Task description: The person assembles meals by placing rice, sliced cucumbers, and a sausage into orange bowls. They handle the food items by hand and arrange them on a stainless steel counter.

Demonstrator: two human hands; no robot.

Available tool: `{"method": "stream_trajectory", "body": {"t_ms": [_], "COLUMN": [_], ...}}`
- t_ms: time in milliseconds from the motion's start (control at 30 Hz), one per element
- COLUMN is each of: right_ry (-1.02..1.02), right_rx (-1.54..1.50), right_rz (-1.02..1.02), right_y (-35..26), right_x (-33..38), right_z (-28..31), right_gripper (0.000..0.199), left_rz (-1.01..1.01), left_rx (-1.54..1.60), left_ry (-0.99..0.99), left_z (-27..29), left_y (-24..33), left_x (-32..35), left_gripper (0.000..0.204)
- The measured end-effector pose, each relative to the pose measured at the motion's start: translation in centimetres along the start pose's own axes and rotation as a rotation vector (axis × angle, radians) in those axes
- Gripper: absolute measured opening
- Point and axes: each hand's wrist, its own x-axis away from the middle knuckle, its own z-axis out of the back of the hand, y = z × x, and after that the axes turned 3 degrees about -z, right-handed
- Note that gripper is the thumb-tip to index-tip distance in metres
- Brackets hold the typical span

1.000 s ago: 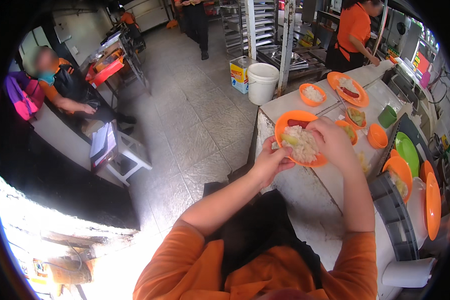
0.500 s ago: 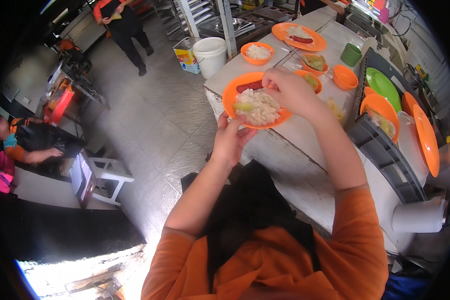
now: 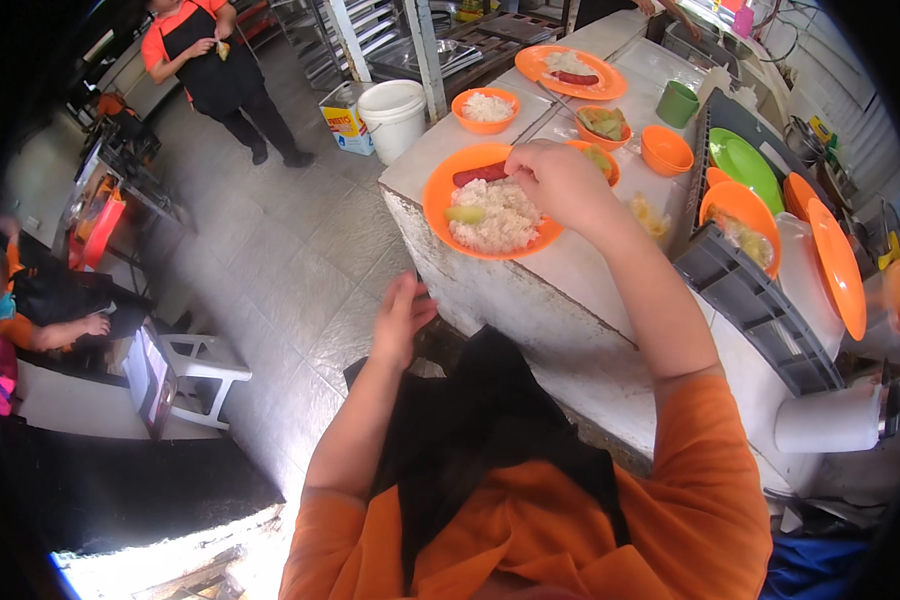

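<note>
An orange plate (image 3: 436,225) lies at the near-left corner of the counter, with a mound of white rice (image 3: 505,222), a red sausage (image 3: 475,176) and a pale green slice (image 3: 465,214) on it. Over the plate's far right part, my right hand (image 3: 560,185) is closed in a pinch beside the sausage's end; whatever its fingertips may hold is hidden. My left hand (image 3: 402,322) is off the plate, below its near side, with fingers apart and nothing in them. Partly behind my right hand stands an orange bowl of green pieces (image 3: 600,160).
Farther along the white counter (image 3: 570,270) are a rice bowl (image 3: 486,108), another plate with rice and sausage (image 3: 610,85), a green cup (image 3: 678,103) and an orange bowl (image 3: 667,150). A grey crate (image 3: 760,310) borders the right. A white bucket (image 3: 392,115) and co-workers (image 3: 215,75) are at left.
My left hand has let go of the plate's rim and dropped down and left. My right hand stays pinched over the plate. The whole view has shifted slightly.
</note>
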Motion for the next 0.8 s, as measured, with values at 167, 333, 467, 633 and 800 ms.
{"method": "stream_trajectory", "body": {"t_ms": [167,333,467,633,800], "right_ry": [0.009,-0.053,-0.160,-0.161,-0.113], "right_rx": [0.118,0.506,0.545,0.525,0.502], "right_rz": [-0.072,-0.130,-0.148,-0.151,-0.107], "right_y": [-0.1,0.6,0.3,0.4,1.0], "right_x": [0.0,0.1,0.3,0.6,0.2], "right_z": [0.8,1.1,1.5,0.2,-0.1], "right_gripper": [0.010,0.010,0.021,0.027,0.028], "left_rz": [0.140,0.348,0.329,0.325,0.279], "left_rx": [-1.322,-1.579,-1.503,-1.507,-1.525], "left_ry": [-0.033,0.112,0.156,0.166,0.192], "left_z": [13.1,12.6,12.9,12.4,13.3], "left_y": [-10.1,-11.6,-11.8,-11.5,-12.7], "left_x": [0.0,5.1,4.3,4.1,3.6], "left_gripper": [0.074,0.084,0.082,0.079,0.081]}}
